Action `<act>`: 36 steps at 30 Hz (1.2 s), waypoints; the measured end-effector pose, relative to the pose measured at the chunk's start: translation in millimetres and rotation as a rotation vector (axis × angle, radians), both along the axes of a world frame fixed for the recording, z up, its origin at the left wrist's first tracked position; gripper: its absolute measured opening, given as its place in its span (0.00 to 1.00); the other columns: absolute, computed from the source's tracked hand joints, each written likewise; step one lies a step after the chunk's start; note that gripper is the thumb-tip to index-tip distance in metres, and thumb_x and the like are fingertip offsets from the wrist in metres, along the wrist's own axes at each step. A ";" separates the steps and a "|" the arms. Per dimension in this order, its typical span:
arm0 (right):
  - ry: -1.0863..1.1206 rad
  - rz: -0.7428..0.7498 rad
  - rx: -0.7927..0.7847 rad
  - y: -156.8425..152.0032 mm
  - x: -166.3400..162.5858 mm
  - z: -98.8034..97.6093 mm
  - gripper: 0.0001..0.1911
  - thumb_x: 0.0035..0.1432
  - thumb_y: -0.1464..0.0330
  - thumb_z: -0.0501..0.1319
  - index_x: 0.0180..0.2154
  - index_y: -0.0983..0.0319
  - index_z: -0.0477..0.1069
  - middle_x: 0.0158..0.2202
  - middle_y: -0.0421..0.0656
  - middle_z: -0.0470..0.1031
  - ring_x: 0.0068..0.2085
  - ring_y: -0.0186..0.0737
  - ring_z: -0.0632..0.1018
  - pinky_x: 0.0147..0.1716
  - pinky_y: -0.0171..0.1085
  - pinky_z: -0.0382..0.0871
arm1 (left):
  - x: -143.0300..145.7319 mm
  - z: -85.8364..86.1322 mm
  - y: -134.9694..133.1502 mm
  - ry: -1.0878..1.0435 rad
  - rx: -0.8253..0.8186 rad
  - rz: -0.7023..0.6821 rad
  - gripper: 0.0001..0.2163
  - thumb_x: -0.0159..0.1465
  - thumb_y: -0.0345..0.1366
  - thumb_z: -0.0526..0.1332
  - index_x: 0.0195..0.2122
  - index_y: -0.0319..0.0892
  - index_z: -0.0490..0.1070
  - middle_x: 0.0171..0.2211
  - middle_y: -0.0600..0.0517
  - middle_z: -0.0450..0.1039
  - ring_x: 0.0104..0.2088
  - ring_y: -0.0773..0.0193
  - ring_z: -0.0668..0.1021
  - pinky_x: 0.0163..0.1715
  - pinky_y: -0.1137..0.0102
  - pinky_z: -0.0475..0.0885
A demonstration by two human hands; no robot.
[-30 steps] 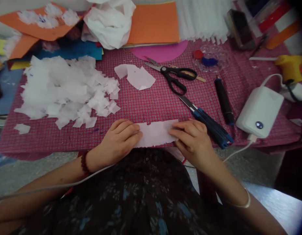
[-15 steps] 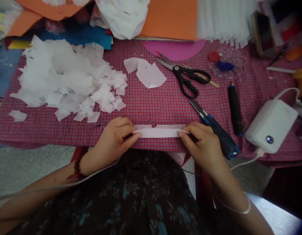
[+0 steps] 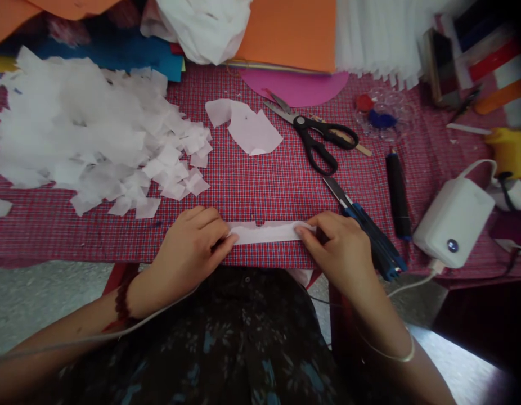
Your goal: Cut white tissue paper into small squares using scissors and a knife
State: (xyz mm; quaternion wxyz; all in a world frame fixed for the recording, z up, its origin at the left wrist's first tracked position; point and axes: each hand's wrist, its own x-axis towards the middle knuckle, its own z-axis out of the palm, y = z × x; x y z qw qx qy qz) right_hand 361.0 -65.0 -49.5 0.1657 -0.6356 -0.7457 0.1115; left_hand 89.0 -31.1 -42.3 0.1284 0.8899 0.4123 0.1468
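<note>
A narrow folded strip of white paper [image 3: 266,232] lies along the near edge of the checked cloth. My left hand [image 3: 195,239] pinches its left end between thumb and fingers. At the opposite end, my right hand [image 3: 338,242] is closed on the paper in the same way. The strip is stretched level between both hands, with a thin back layer showing above the front fold. Just right of my right hand lies a blue and black box cutter [image 3: 370,239] with its blade out. Scissors with black handles [image 3: 313,132] rest farther back, blades apart.
A heap of white paper pieces [image 3: 83,129] spreads over the left. A loose paper scrap [image 3: 254,126] lies mid-table. At the right are a black pen-like tool [image 3: 398,194] and a white power bank [image 3: 454,219] with a cable. Orange sheets [image 3: 290,34] lie at the back.
The whole view has shifted slightly, so the table's things appear a little farther left. Both hands keep their grip on the paper strip, which looks nearly the same.
</note>
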 end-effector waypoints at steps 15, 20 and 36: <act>-0.143 0.292 -0.056 -58.2 -17.7 -3.6 0.38 0.64 0.65 0.62 0.71 0.62 0.52 0.70 0.53 0.61 0.69 0.56 0.63 0.66 0.59 0.55 | 7.0 7.7 7.4 0.219 0.087 -0.390 0.22 0.67 0.26 0.55 0.60 0.51 0.70 0.68 0.46 0.62 0.67 0.48 0.65 0.66 0.43 0.54; -0.181 0.178 -0.035 -76.7 -0.1 -10.3 0.45 0.65 0.67 0.61 0.74 0.61 0.38 0.70 0.54 0.59 0.69 0.58 0.63 0.65 0.62 0.57 | -17.2 -0.9 -1.6 0.093 0.047 -0.284 0.21 0.65 0.25 0.57 0.55 0.53 0.73 0.65 0.48 0.67 0.66 0.50 0.67 0.65 0.44 0.58; -0.143 -0.141 0.182 -45.8 64.5 16.6 0.22 0.65 0.65 0.61 0.58 0.66 0.71 0.53 0.58 0.76 0.54 0.61 0.76 0.54 0.60 0.71 | 50.3 35.1 33.3 0.261 -0.125 -0.259 0.16 0.65 0.40 0.61 0.50 0.38 0.70 0.47 0.42 0.74 0.48 0.48 0.76 0.46 0.58 0.71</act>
